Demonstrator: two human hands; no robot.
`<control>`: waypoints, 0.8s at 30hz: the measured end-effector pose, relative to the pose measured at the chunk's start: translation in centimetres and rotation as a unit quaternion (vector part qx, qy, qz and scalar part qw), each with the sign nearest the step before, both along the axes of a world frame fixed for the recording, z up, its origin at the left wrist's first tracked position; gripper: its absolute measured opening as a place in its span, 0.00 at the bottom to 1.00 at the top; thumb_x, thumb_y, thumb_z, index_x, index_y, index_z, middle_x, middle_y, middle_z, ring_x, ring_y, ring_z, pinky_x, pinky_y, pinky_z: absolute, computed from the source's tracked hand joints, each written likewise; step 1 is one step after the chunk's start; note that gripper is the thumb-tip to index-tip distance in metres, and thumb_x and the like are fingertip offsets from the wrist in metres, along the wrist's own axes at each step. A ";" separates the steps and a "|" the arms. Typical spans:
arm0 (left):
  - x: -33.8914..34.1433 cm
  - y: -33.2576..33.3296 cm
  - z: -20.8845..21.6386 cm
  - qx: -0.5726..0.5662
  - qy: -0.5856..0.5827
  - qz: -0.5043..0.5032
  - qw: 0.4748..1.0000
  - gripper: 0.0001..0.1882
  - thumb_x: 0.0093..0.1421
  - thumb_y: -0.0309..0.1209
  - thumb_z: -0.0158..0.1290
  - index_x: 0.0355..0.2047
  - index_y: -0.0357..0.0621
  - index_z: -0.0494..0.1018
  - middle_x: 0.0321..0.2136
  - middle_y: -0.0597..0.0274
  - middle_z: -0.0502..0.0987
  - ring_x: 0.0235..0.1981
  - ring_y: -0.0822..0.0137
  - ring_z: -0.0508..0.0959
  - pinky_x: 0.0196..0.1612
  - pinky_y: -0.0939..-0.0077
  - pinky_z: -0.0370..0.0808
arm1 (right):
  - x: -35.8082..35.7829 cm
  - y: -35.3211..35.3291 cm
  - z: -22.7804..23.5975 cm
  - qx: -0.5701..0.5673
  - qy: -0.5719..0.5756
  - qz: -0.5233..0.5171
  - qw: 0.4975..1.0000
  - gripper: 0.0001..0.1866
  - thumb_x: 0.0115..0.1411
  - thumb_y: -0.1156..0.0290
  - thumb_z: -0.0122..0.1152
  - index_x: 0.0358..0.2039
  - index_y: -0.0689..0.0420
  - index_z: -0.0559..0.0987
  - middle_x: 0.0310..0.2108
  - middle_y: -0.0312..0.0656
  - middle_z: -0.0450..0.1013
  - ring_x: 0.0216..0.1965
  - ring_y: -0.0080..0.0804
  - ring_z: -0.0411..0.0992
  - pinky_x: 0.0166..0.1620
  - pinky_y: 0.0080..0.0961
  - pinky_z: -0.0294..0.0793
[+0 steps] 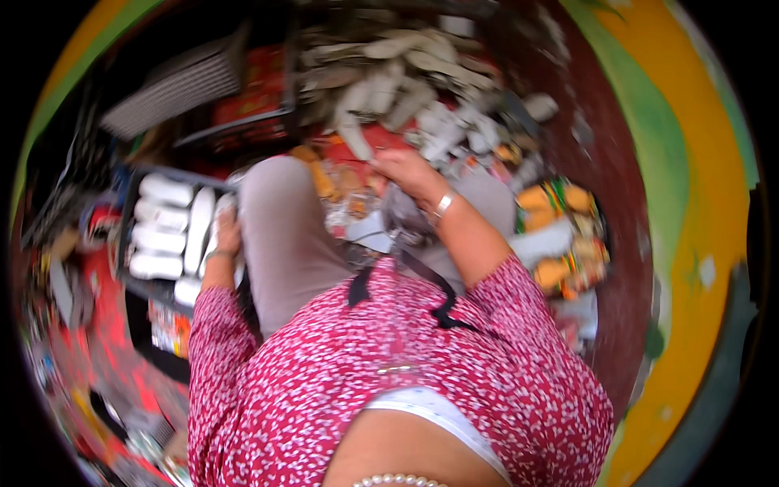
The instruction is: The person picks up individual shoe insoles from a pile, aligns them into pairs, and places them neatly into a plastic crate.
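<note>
Lightness I'm expecting of the white piece, best held midway, at the crate's right edge; left hand's pinch I can't tell.

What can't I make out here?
All in the head view:
- Right hand: blur hides whether it grips the long, pale flat piece.
- Left hand: blur hides whether it grips the white, elongated piece beside it.
- Black plastic crate: rounded white pieces hide its floor.
- White beaded necklace: cut off by the lower edge.

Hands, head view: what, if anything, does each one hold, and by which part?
Left hand: at a white piece in the crate; grip cannot be told. Right hand: too blurred to tell.
</note>
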State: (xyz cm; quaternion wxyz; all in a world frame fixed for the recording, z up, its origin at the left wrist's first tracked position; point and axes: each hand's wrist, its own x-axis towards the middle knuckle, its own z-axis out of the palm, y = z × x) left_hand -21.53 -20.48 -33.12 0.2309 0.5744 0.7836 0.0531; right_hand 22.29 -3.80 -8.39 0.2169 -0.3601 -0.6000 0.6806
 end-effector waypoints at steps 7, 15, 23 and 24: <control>-2.7 0.0 -0.6 0.163 -0.121 0.122 0.972 0.25 0.66 0.38 0.31 0.59 0.36 0.54 0.60 0.41 0.53 0.64 0.48 0.47 0.65 0.60 0.38 | 10.2 -3.3 13.0 -0.007 0.136 -0.221 0.966 0.13 0.57 0.63 0.57 0.31 0.62 0.76 0.16 0.35 0.69 0.18 0.18 0.66 0.23 0.13 0.64; 1.2 -1.1 8.2 0.303 -0.119 0.168 0.930 0.27 0.66 0.43 0.34 0.54 0.32 0.62 0.59 0.44 0.57 0.62 0.54 0.54 0.63 0.69 0.49 | 34.7 -8.6 5.7 0.066 -0.173 -0.459 0.869 0.07 0.54 0.68 0.57 0.27 0.59 0.77 0.21 0.36 0.72 0.22 0.21 0.67 0.30 0.16 0.64; 10.4 2.7 23.6 0.477 -0.112 0.108 0.865 0.17 0.65 0.33 0.39 0.46 0.35 0.71 0.54 0.48 0.65 0.60 0.55 0.59 0.61 0.66 0.54 | 37.6 -12.8 -7.6 -0.058 -0.282 -0.534 0.795 0.12 0.54 0.65 0.58 0.28 0.63 0.78 0.23 0.40 0.74 0.18 0.25 0.67 0.29 0.23 0.67; 12.4 3.3 26.0 0.500 -0.114 0.083 0.855 0.16 0.64 0.32 0.39 0.45 0.35 0.71 0.54 0.48 0.66 0.60 0.55 0.59 0.61 0.65 0.53 | 39.7 -12.5 -9.8 0.008 -0.450 -0.458 0.767 0.22 0.53 0.55 0.57 0.34 0.64 0.78 0.33 0.49 0.76 0.28 0.36 0.74 0.36 0.28 0.70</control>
